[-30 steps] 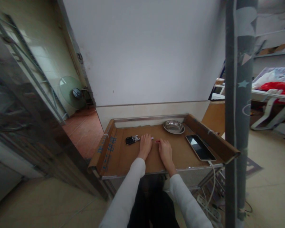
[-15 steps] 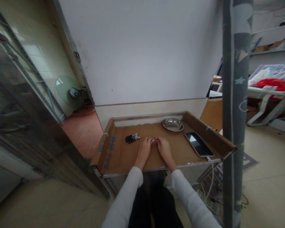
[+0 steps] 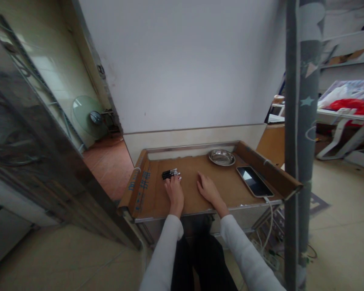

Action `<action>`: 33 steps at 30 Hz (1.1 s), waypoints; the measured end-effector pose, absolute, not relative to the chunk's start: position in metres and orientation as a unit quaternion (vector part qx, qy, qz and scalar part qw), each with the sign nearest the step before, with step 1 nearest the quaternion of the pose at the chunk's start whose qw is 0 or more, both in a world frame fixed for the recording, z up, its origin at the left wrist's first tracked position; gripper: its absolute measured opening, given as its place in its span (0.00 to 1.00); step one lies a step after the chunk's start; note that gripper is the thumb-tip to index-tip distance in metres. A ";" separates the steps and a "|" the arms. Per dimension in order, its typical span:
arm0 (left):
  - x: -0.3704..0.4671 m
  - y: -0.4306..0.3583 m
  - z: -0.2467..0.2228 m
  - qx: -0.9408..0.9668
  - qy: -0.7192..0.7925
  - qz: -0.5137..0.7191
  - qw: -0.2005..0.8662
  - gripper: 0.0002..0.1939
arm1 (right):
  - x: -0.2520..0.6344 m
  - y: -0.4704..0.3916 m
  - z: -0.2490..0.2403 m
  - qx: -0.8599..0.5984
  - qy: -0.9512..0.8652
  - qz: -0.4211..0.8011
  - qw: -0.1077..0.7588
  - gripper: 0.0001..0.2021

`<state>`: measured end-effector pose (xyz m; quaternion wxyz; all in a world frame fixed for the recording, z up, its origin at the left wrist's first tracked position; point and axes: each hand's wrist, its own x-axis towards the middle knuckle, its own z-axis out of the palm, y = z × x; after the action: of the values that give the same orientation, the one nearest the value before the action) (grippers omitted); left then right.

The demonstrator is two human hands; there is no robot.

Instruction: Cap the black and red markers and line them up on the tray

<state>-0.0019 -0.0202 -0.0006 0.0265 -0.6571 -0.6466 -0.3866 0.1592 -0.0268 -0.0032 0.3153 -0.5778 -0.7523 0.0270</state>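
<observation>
Several black pens (image 3: 169,173) with whitish ends lie side by side on the brown cardboard tabletop (image 3: 191,204), left of centre. My left hand (image 3: 175,193) is at their near side, its fingers closed on the nearest pen, which they mostly cover; a pale tip shows beside the fingertips. To the right, my right hand (image 3: 208,190) rests low over the cardboard with its thumb and fingers apart and nothing visible in it. A shallow round metal dish (image 3: 221,158) sits at the back, beyond my right hand.
A phone (image 3: 255,182) with a white charging cable (image 3: 271,220) lies at the table's right side. Folded cardboard walls (image 3: 268,169) edge the table left and right. A patterned grey post (image 3: 301,141) stands to the right, and a wall (image 3: 188,72) rises behind.
My hands were together at the middle, fingertips around a small pale thing. My left hand has moved left to the pens; my right hand has stayed near the middle, its fingers now apart.
</observation>
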 end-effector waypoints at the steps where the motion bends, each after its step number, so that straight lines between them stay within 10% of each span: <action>1: -0.003 -0.018 -0.003 -0.649 -0.650 -0.395 0.027 0.11 | 0.160 -0.029 -0.003 -0.591 -0.748 0.015 0.301 0.21; 24: 0.002 -0.034 0.010 -0.792 -0.506 -0.327 -0.102 0.10 | 0.159 -0.067 -0.001 -0.669 -0.702 -0.032 0.242 0.19; 33: -0.017 -0.042 0.013 -0.645 -0.692 -0.319 0.049 0.13 | 0.161 -0.070 -0.001 -0.671 -0.700 -0.025 0.243 0.20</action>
<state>-0.0166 -0.0419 0.0125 0.0486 -0.6451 -0.6924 -0.3194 0.1610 -0.0702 -0.0011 0.2432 -0.6712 -0.6998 -0.0248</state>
